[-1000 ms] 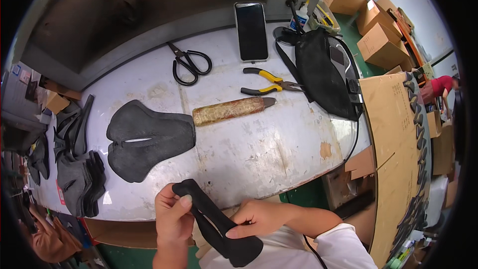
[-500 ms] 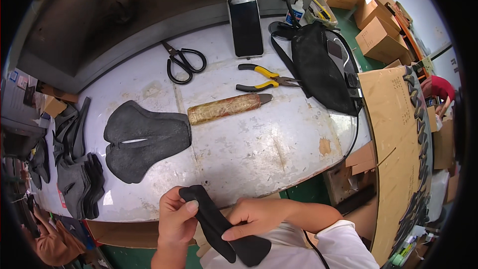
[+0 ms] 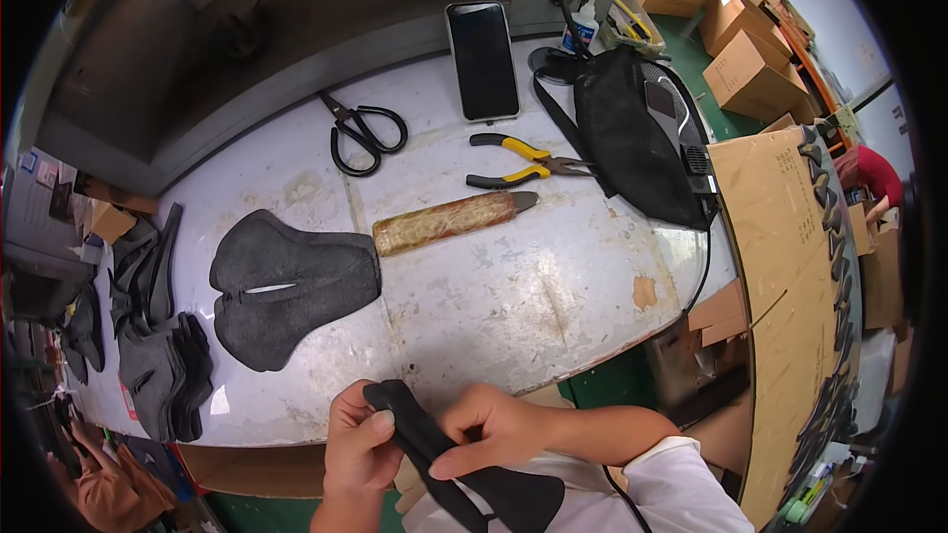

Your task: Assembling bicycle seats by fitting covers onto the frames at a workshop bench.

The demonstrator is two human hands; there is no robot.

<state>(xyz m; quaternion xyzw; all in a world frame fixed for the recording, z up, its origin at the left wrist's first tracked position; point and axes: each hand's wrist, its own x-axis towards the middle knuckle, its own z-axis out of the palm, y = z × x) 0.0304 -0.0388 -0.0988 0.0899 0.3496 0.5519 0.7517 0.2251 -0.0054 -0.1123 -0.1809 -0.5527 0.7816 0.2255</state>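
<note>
Near the table's front edge, I hold a folded black saddle cover (image 3: 494, 495) in front of my white shirt. My left hand (image 3: 361, 442) pinches its upper end between thumb and fingers. My right hand (image 3: 491, 431) grips its middle, thumb on top and fingers curled behind. A slit shows along the cover's lower part. Another dark grey saddle cover (image 3: 296, 311) lies flat on the table, wide end to the left, with a narrow slit down its middle. Just right of it rests a knife-like tool (image 3: 444, 224), its handle wrapped in brownish tape and its grey tip pointing right.
Scissors (image 3: 365, 138), yellow-black pliers (image 3: 518, 163) and a phone (image 3: 484, 64) lie farther back on the white table (image 3: 494, 321). A black mesh bag (image 3: 627, 128) and glue bottle (image 3: 583, 25) stand back right. Stacked covers (image 3: 163, 375) sit left; cardboard (image 3: 780, 237) flanks the right. Another person (image 3: 874, 178) is beyond.
Both hands have shifted slightly down and right with the held cover. Its lower end has swung to the right and spread, showing a slit. The view has tilted a little.
</note>
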